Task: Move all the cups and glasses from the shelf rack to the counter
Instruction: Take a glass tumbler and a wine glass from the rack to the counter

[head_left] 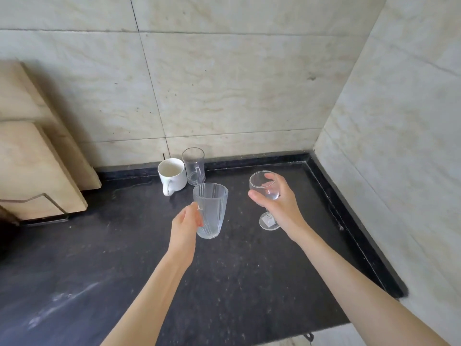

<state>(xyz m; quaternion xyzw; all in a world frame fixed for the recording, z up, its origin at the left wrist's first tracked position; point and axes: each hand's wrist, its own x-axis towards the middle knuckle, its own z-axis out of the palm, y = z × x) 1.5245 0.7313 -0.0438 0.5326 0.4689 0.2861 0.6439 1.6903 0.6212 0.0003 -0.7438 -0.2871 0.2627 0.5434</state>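
Four drinking vessels are seen, all toward the back of a dark speckled counter (249,283) bounded by tiled walls (237,83) at its back and right edges. Two pale wooden boards (37,158) are leaned upright in a wire holder at the counter's back left, partly cut off by the frame edge.

Left hand (185,227): wrapped around a ribbed clear tumbler (210,211), gripped at its left side and lower half, thumb near the rim. Tumbler is held upright, near the middle of the counter's back half; whether its base touches the surface cannot be told.

Right hand (280,204): closed around the bowl of a clear wine glass (264,187), fingers behind, thumb in front. Glass is tilted slightly, its foot low over or on the counter toward the back right corner; contact cannot be told.

White mug (172,176): set upright at the counter's back edge, handle turned forward.

Clear handled glass (194,166): set upright just beside the mug on its right, against the back edge, apparently touching it. Both are free of the hands, just behind the tumbler.
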